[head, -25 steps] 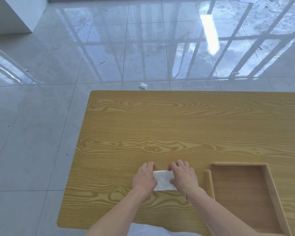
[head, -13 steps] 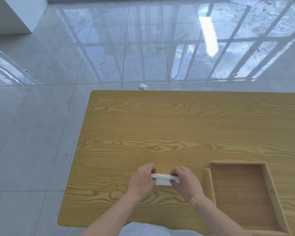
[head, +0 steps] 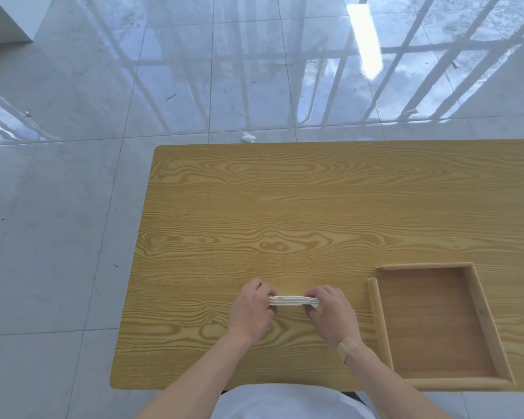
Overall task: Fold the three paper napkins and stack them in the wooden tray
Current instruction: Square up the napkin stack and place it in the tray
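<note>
Right now your left hand (head: 251, 309) and right hand (head: 327, 308) pinch the napkins (head: 294, 300) by their ends, lifted off the worktop (head: 285, 207). Loosen either grip and layers could fan apart before the tray (head: 375, 322), right of your grip.

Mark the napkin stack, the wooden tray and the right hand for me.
napkin stack (head: 291, 300), head view, on its layered front edge.
wooden tray (head: 377, 322), head view, on its left rail.
right hand (head: 330, 313), head view, on the back of the hand.
</note>
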Demonstrator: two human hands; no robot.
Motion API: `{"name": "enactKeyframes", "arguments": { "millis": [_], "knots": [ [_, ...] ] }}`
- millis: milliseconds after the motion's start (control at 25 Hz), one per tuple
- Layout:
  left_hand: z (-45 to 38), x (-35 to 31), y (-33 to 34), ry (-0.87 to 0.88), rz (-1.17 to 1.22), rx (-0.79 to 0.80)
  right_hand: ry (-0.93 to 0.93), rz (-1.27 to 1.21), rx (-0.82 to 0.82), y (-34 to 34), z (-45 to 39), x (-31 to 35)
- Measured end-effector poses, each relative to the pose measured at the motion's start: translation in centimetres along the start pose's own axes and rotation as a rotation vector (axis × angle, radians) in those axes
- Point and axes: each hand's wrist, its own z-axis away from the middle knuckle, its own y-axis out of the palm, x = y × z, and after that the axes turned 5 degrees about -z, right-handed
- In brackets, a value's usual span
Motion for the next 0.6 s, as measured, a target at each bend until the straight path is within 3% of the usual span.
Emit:
{"name": "enactKeyframes", "arguments": {
  "millis": [120,360,600],
  "knots": [
    [0.3,0.6,0.2,0.025,-0.002,-0.014,-0.007,-0.009,-0.044,0.2,0.6,0.1],
    [0.7,1.7,0.3,-0.055,0.054,0.084,0.227,-0.154,0.018,1.0,1.1,0.4],
    [1.5,2.1,-1.3,-0.111,0.515,0.258,0.372,-0.626,0.025,-1.3,2.7,1.8]
  ]
}}
